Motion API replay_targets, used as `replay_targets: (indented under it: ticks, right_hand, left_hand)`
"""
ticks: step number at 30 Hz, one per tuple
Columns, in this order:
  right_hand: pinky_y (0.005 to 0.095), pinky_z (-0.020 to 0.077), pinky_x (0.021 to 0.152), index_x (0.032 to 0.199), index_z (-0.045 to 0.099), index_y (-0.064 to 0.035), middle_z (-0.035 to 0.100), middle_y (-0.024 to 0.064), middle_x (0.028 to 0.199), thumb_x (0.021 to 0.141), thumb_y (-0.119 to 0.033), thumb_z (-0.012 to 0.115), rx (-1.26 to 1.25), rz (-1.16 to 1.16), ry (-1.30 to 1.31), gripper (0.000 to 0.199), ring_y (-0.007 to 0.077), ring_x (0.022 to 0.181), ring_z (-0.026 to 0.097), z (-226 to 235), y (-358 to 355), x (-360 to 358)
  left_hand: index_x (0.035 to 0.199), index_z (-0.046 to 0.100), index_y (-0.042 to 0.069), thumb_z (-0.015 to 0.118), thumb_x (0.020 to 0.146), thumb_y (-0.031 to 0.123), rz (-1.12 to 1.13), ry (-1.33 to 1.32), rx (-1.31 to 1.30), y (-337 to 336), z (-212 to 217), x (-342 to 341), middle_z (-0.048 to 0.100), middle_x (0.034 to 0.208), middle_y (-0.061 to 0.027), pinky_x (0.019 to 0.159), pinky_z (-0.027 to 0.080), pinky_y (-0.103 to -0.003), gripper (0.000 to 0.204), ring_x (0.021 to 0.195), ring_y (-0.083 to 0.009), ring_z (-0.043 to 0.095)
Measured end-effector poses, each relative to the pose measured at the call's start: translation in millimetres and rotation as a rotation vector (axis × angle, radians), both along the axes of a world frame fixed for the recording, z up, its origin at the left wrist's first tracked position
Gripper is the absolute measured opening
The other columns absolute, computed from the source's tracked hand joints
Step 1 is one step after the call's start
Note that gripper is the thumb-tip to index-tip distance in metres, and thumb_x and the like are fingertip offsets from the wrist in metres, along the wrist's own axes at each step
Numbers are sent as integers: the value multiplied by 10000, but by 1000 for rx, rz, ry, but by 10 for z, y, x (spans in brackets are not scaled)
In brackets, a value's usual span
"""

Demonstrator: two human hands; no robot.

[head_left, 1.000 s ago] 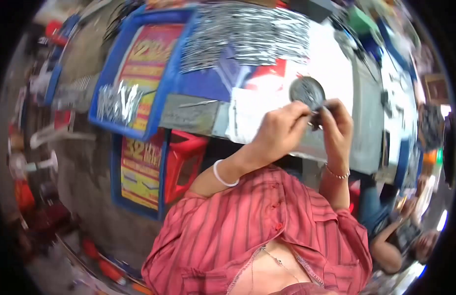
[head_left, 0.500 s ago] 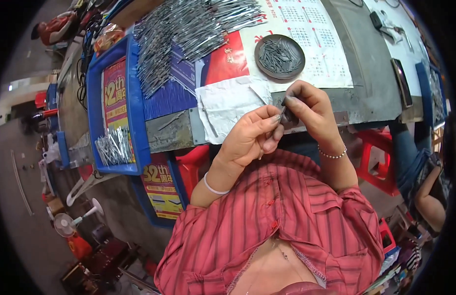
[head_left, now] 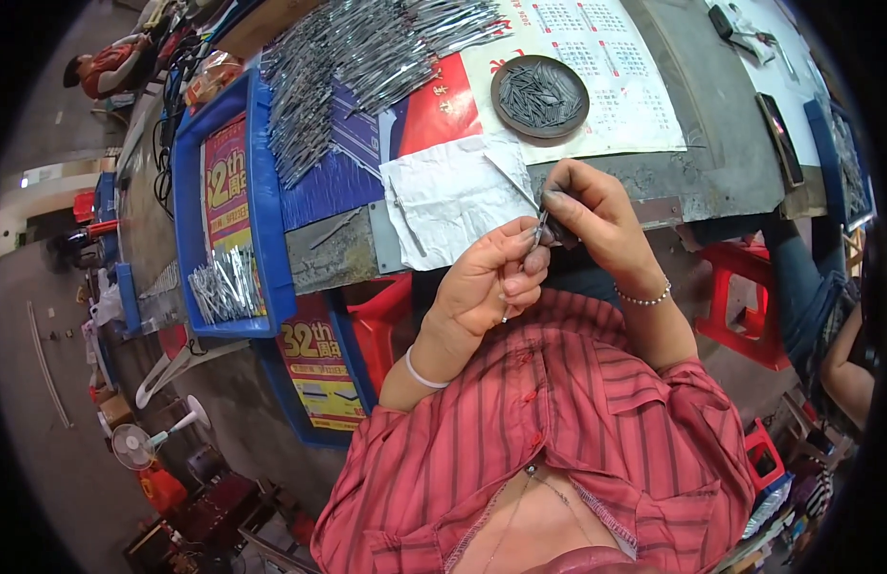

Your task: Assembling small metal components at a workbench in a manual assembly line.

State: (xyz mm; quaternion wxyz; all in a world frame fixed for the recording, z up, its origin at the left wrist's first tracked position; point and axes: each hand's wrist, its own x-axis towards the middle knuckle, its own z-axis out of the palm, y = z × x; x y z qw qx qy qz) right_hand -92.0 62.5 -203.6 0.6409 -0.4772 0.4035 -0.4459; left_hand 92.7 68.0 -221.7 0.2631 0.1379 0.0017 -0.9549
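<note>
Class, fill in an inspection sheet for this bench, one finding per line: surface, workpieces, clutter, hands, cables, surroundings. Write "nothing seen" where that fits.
Surface: grey worktop, partly covered by a calendar sheet and crumpled white paper.
Workpieces: round dish of small dark pieces; heap of thin silvery rods; blue tray with more silvery pieces.
Clutter: dark, phone-like slab near the worktop's right side.
Hands: left hand and right hand meet, fingertips closed on a thin piece, partly hidden.
Cables: dark cables, left of the blue tray.
Surroundings: white fan at lower left; another person at upper left.
</note>
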Motion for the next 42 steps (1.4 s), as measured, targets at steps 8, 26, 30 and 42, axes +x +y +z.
replay_targets:
  ticks: [8,26,30,42]
  right_hand:
    - [181,342,486,866,506,-36,490,-44,687,938,-172,537,14,-9,-24,158,14,570,429,-17,35,20]
    - [318,467,618,942,564,4,597,163,784,853,-78,597,-367,-603,611,126,266,669,596,-573,100,-590]
    - [367,458,598,917,548,3,571,163,761,820,-27,599,-434,-627,654,114,313,664,583,-652,119,-615]
    - [383,445,557,865,543,-1,559,156,727,776,21,614,-539,-577,657,117,334,622,573,-590,45,-553]
  left_hand:
    - [1061,526,26,466,966,148,-17,7,7,22,17,7,524,756,-30,419,340,-199,166,497,-56,427]
    - [961,633,-20,579,887,81,353,-1264,-1409,-1454,202,-117,629,814,-40,627,464,-240,136,701,-105,584]
    - [911,659,10,624,812,68,504,-1521,-1983,-2291,81,-395,637,856,-148,693,491,-316,119,767,-259,635]
    - [982,630,19,633,788,69,540,-1663,-2175,-2701,-163,-604,607,891,-161,740,472,-408,200,841,-346,594]
